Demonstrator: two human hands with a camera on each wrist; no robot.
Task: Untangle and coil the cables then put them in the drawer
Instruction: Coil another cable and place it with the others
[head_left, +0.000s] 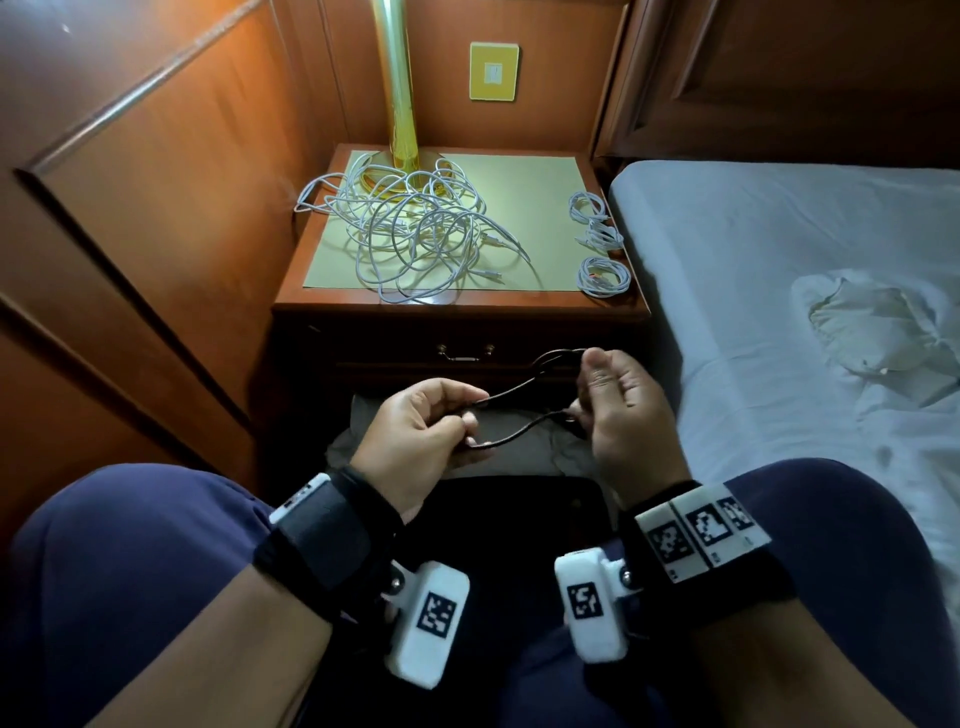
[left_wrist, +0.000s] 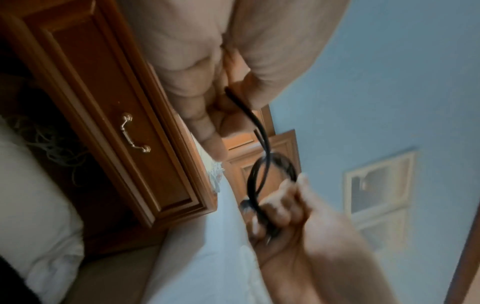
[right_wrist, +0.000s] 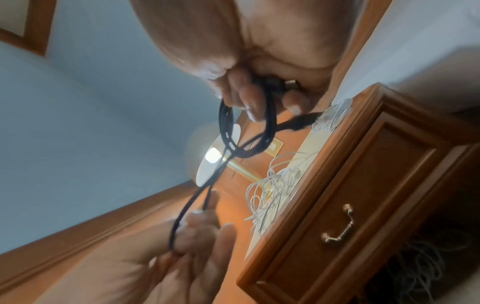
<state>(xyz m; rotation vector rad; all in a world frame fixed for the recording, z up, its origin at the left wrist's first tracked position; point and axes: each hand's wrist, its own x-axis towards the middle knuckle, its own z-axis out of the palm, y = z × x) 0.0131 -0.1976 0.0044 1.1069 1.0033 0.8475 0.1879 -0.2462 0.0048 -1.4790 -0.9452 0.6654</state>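
A thin black cable (head_left: 519, 402) stretches between both hands over my lap. My left hand (head_left: 421, 434) pinches a doubled stretch of it (left_wrist: 249, 111). My right hand (head_left: 618, 402) grips a small coil of its loops (right_wrist: 233, 135). A tangle of white cables (head_left: 410, 228) lies on the nightstand (head_left: 363, 306) around the lamp base. Three coiled white cables (head_left: 600, 249) sit at its right edge. The drawer (head_left: 467, 353) with a brass handle (right_wrist: 340, 226) is closed.
A gold lamp pole (head_left: 400, 88) rises at the back of the nightstand. The bed (head_left: 779, 270) with a pale sheet runs along the right. Wooden wall panels (head_left: 156, 208) close off the left. My knees in dark blue trousers (head_left: 130, 545) fill the foreground.
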